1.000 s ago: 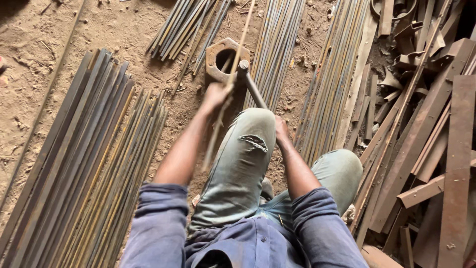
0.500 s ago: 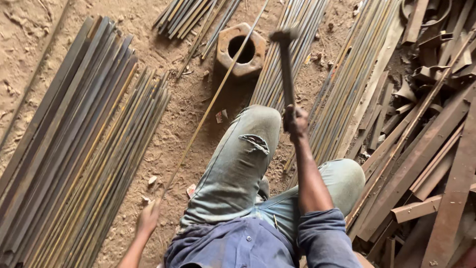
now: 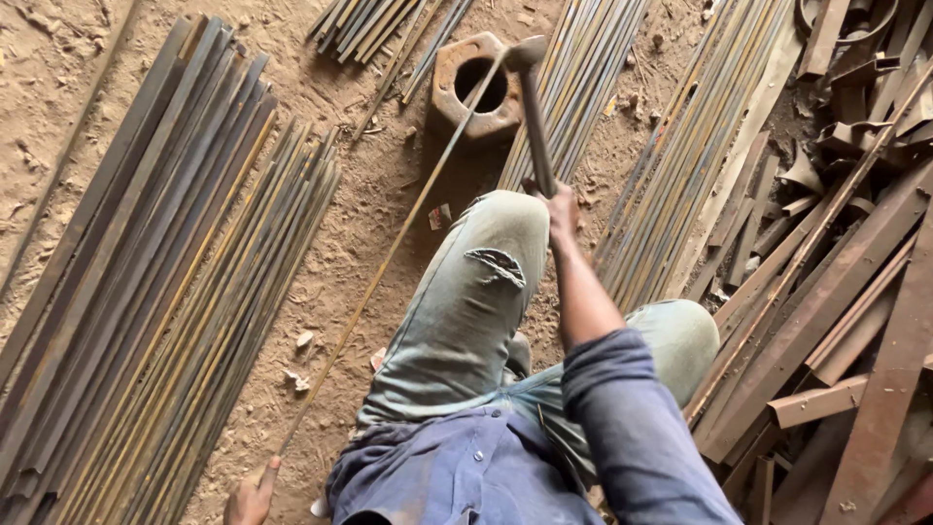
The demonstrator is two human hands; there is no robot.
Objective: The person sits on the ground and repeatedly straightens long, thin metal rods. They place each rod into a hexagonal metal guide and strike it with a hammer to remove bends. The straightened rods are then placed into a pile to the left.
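A: While crouching on the dirt floor (image 3: 389, 185), gripping a hammer (image 3: 536, 122) in the right hand (image 3: 559, 206), fingers clenched round the lower handle. Hammer head hanging just over the far rim of the hexagonal steel block (image 3: 457, 102).

B: And the long thin rod (image 3: 389, 258)?

A: Lying slantwise, far end resting across the block's hole under the hammer head, near end running back to the left hand (image 3: 251, 501) at the bottom edge.

B: Left fingers closing on it?

A: Touching or nearly touching the rod's end; hand half cut off by the frame, so not telling clenched from released.

B: Step in hand?

A: Judging it as striking the rod over the block, probably straightening or flattening it. Blow landing or about to land.

B: Next move calling for what?

A: Steadying the near end, keeping the rod seated across the hole, aiming squarely to avoid glancing off.

B: Surroundings?

A: Rod bundles (image 3: 146, 292) lying on the left, rusty scrap bars (image 3: 836, 292) piling up on the right.
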